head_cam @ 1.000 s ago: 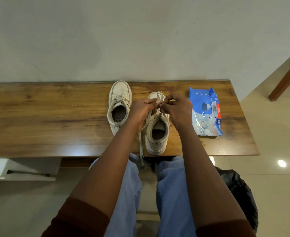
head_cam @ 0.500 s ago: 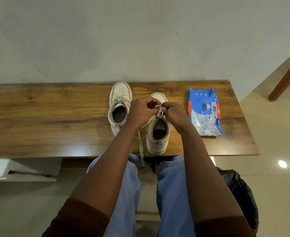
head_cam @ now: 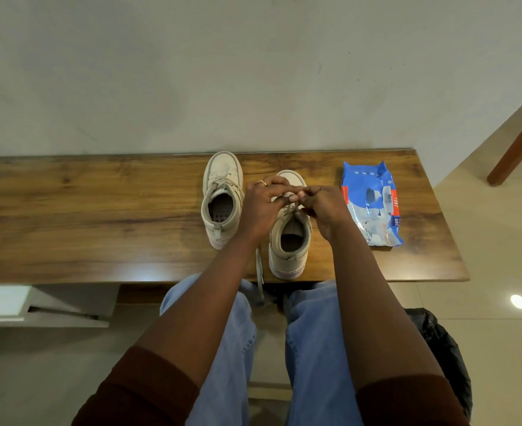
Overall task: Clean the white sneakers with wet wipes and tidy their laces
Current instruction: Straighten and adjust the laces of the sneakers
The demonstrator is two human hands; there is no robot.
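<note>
Two white high-top sneakers stand side by side on the wooden table (head_cam: 99, 216), toes toward the wall. The left sneaker (head_cam: 221, 199) has its laces tied. Over the tongue of the right sneaker (head_cam: 290, 241), my left hand (head_cam: 261, 207) and my right hand (head_cam: 324, 207) meet, both pinching its laces with curled fingers. One loose lace end (head_cam: 259, 272) trails off the table's front edge toward my knees. The knot itself is hidden by my fingers.
A blue and white pack of wet wipes (head_cam: 373, 204) lies on the table to the right of the sneakers. The wall runs right behind the table. A dark bag (head_cam: 444, 348) sits on the floor at my right, a wooden leg (head_cam: 518, 142) further right.
Both hands have stayed on the right sneaker's laces, working them closer together over the tongue. The sneakers and wipes pack have not moved.
</note>
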